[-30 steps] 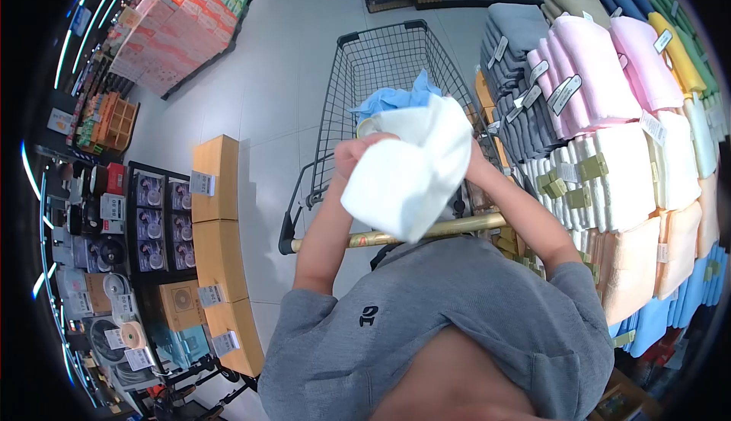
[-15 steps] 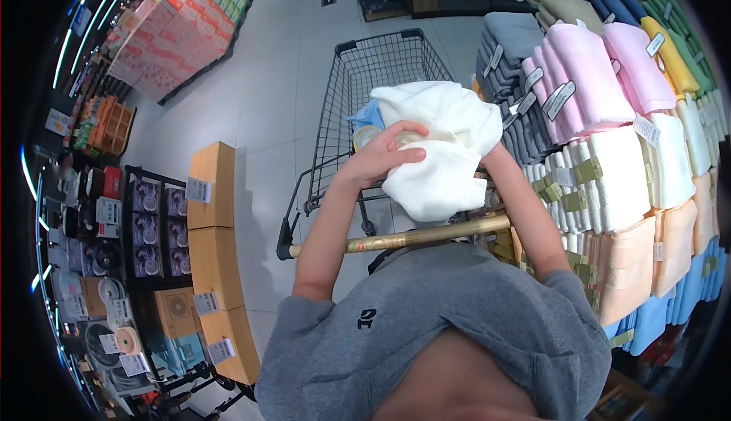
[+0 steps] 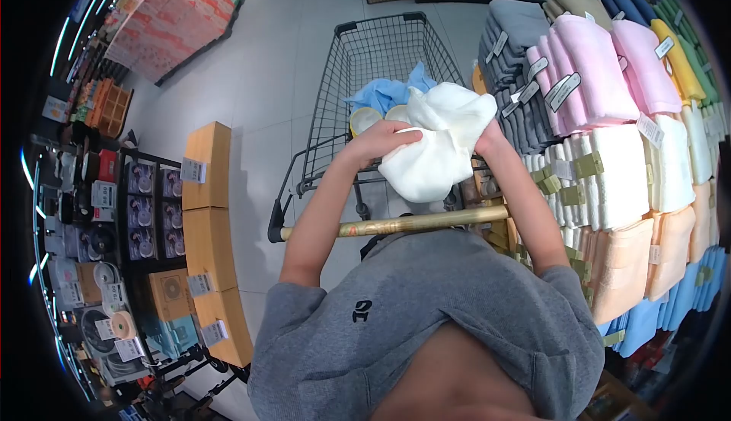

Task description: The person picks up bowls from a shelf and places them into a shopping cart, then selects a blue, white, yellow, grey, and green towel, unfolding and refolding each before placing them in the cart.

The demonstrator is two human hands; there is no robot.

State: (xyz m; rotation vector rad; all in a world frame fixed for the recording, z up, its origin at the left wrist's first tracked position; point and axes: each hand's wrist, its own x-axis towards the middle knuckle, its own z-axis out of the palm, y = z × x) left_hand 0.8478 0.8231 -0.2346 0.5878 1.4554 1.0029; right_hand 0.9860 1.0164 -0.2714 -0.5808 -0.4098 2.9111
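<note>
A bunched white towel [image 3: 438, 154] hangs between my two hands, above the near end of a wire shopping cart [image 3: 327, 94]. My left hand [image 3: 383, 141] pinches its left side, thumb on top. On the opposite side, my right hand [image 3: 489, 138] grips the towel, its fingers mostly hidden behind the cloth. Below and beyond, a light blue cloth [image 3: 384, 95] lies in the cart beside a yellow-rimmed container [image 3: 365, 120]. The cart's gold-coloured handle [image 3: 411, 223] runs in front of my body.
Folded towels in stacks stand close on the right, including pink [image 3: 590, 71], white [image 3: 609, 166] and peach ones [image 3: 624, 269]. Cardboard boxes [image 3: 207, 192] with price tags line the left side. Tiled floor [image 3: 263, 78] stretches ahead; pink-and-white packages [image 3: 171, 25] are piled at far left.
The towel has been gathered into a smaller bundle, and my left hand has shifted on it. More of the blue cloth and the cart's inside now shows.
</note>
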